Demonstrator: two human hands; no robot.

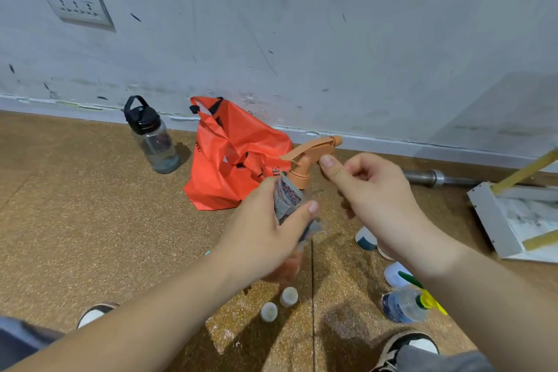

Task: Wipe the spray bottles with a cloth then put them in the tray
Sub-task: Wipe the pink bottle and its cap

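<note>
In mid-frame the left hand (265, 229) is clamped round a clear plastic spray bottle with an orange trigger head (305, 160), and what looks like a grey patterned cloth (287, 198) is pressed to its body. The right hand (371, 190) has curled fingers and its thumb at the trigger; I cannot tell whether it grips. Wiping seems under way. Next the cloth needs to cover the head, then the bottle goes in the shallow white tray (489, 217) at the right edge.

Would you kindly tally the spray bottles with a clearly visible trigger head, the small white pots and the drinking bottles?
Spray bottles: 2, the orange-headed spray bottle in the left hand and the clear yellow-headed spray bottle on the floor.
Small white round pots: 2.
Clear drinking bottle with black lid: 1.
Total: 5.
</note>
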